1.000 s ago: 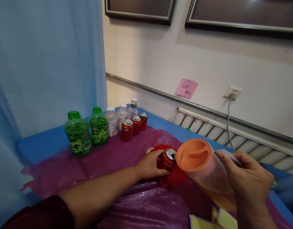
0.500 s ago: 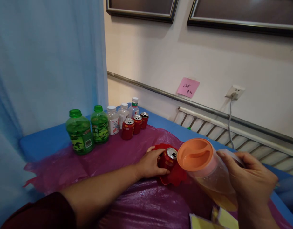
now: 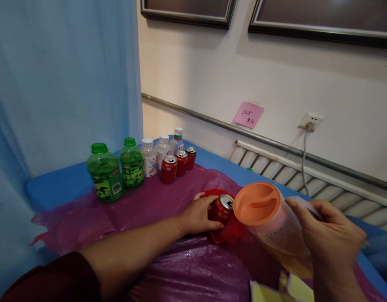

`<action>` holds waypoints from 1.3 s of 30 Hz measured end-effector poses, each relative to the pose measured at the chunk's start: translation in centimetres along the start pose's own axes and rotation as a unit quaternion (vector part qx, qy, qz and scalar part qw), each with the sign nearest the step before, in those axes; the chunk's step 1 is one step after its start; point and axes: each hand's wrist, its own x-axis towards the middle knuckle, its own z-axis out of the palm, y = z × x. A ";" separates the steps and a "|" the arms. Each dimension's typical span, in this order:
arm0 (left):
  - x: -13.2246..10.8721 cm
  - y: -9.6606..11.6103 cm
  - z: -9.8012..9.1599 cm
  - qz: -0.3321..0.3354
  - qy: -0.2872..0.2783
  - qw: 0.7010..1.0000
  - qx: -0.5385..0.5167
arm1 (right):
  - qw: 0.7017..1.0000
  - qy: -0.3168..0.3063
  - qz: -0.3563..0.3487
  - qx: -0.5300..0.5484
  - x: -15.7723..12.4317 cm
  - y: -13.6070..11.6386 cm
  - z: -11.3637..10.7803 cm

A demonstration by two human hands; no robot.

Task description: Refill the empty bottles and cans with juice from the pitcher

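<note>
My left hand (image 3: 203,216) is wrapped round a red drink can (image 3: 222,211), its silver top opened and tilted a little. Under the can lies a red dish with a wavy rim (image 3: 233,235). By its handle, my right hand (image 3: 330,235) grips a clear plastic pitcher (image 3: 283,243) with an orange lid (image 3: 259,204). The pitcher leans toward the can, its lid close to the can's top, and yellowish liquid lies in its lower part. Whether any liquid is flowing out I cannot tell.
Several red cans (image 3: 169,170) stand at the back, beside white-capped bottles (image 3: 150,159) and two green-capped bottles (image 3: 105,178). Purple plastic sheeting (image 3: 181,268) covers part of the blue table (image 3: 51,188). Yellow pieces (image 3: 265,292) lie at the front. A radiator (image 3: 275,167) lines the wall.
</note>
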 end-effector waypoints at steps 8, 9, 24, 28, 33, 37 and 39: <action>0.0 -0.2 0.1 0.006 -0.001 1.000 0.001 | 1.000 -0.005 0.011 0.005 -0.1 0.1 0.1; 0.0 -0.2 0.1 0.008 0.000 1.000 0.002 | 1.000 -0.005 0.015 0.004 -0.1 0.1 0.1; 0.0 -0.1 0.1 -0.001 -0.001 1.000 -0.003 | 1.000 -0.014 0.004 0.007 -0.3 -0.5 -0.1; 0.0 -0.1 0.0 0.007 -0.005 1.000 -0.007 | 1.000 -0.012 0.000 0.003 -0.3 -0.5 -0.2; 0.0 0.0 0.0 0.007 -0.002 1.000 -0.005 | 1.000 -0.015 -0.016 0.009 -0.2 -0.3 -0.2; 0.1 0.0 0.0 0.005 -0.002 1.000 -0.007 | 1.000 -0.012 -0.020 0.006 -0.3 -0.3 -0.3; 0.0 -0.1 0.0 0.005 -0.002 1.000 -0.007 | 1.000 -0.005 -0.019 0.001 -0.3 -0.3 -0.3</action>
